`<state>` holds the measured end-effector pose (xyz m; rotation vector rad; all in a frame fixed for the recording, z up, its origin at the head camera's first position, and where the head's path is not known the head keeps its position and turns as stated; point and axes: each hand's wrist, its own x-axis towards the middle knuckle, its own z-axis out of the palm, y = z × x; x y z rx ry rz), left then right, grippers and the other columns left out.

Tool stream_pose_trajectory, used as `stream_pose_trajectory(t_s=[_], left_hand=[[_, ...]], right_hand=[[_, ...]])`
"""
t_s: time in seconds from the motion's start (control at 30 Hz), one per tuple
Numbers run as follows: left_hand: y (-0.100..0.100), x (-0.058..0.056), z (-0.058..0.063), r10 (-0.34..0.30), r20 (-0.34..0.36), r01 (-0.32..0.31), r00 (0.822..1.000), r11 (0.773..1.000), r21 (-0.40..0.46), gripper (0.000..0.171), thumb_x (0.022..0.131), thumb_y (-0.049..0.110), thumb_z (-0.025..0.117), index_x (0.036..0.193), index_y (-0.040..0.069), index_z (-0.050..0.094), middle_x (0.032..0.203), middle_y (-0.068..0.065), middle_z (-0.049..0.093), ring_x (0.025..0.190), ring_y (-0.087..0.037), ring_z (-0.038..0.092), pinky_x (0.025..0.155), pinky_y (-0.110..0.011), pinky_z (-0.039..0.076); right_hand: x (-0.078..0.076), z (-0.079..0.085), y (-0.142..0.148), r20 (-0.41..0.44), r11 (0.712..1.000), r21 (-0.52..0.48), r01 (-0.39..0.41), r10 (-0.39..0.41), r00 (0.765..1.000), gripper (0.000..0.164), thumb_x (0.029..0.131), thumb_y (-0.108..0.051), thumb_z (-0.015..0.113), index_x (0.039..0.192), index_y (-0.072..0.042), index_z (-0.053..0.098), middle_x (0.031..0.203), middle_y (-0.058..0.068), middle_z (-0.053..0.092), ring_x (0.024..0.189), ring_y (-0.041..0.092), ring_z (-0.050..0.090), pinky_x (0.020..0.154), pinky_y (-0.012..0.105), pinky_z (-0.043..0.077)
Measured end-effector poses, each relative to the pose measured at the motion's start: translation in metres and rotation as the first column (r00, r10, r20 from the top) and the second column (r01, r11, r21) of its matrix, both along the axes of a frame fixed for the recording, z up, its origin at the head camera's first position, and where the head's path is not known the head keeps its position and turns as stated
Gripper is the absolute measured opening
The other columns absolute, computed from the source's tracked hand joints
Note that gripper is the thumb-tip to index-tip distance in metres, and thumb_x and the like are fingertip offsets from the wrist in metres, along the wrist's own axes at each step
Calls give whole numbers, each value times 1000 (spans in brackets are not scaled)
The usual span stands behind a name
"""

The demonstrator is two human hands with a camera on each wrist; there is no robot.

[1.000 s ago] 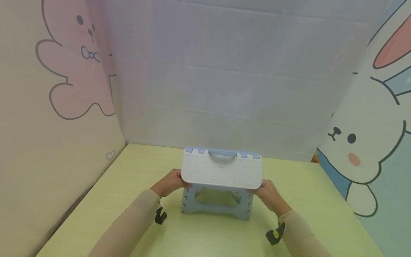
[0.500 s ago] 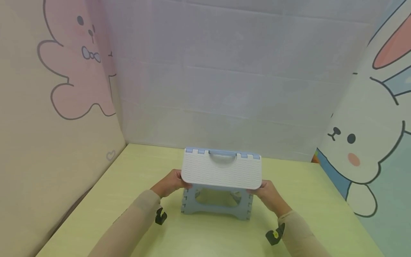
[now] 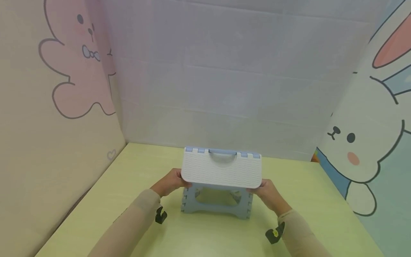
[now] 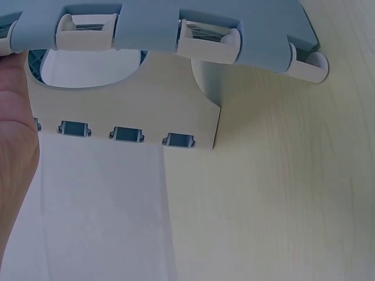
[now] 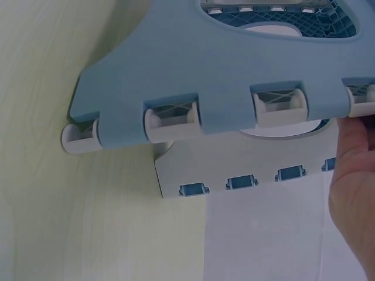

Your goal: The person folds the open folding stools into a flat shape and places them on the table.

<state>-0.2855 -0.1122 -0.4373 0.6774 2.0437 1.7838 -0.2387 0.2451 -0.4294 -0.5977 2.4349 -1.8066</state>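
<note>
A blue-and-white folding step stool (image 3: 221, 170) stands partly unfolded in the middle of the table. Its white textured seat panel slopes toward me, with a blue carry handle (image 3: 222, 152) along the top edge. Below that panel shows the blue leg frame (image 3: 213, 208). My left hand (image 3: 171, 182) grips the seat's left end, and my right hand (image 3: 268, 193) holds the right end; fingertips of both are hidden behind the panel. Hinge knuckles line the blue leg side (image 4: 149, 26) in the left wrist view. From the right wrist, the other leg side (image 5: 222, 76) fills the upper part.
The pale yellow-green table (image 3: 154, 157) reaches back to a white sheet wall (image 3: 224, 71). A printed pink bear panel (image 3: 80, 82) borders the left, and a rabbit panel (image 3: 363, 132) borders the right. Black wrist mounts (image 3: 275, 233) hang at the sleeves.
</note>
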Motion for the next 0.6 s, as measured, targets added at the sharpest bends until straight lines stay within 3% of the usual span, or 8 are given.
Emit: stream_pose_trajectory(t_s=[0.17,0.4,0.6], left_hand=[[0,0,-1,8,2,-8,1000,1000,1,38,86,-5,61,122,-12,56,129,-26,55,121,-40,50,99,-53,40],[0,1,0,16,18,-17,1000,1000,7,37,85,-7,61,121,-14,55,127,-27,55,120,-40,51,99,-53,40],[0,2,1,12,9,-12,1000,1000,-1,38,86,-5,61,122,-13,55,128,-26,55,120,-39,51,99,-53,40]], right_hand=[[1,0,0,0,1000,13,16,-16,1000,35,87,-3,61,117,16,57,121,29,57,113,20,57,97,56,40],[1,1,-1,3,1000,5,-9,9,1000,36,88,-2,60,118,17,56,122,28,57,106,2,57,98,56,40],[1,0,-1,6,1000,5,-6,5,1000,36,88,-3,61,118,17,56,122,26,58,105,0,56,98,56,39]])
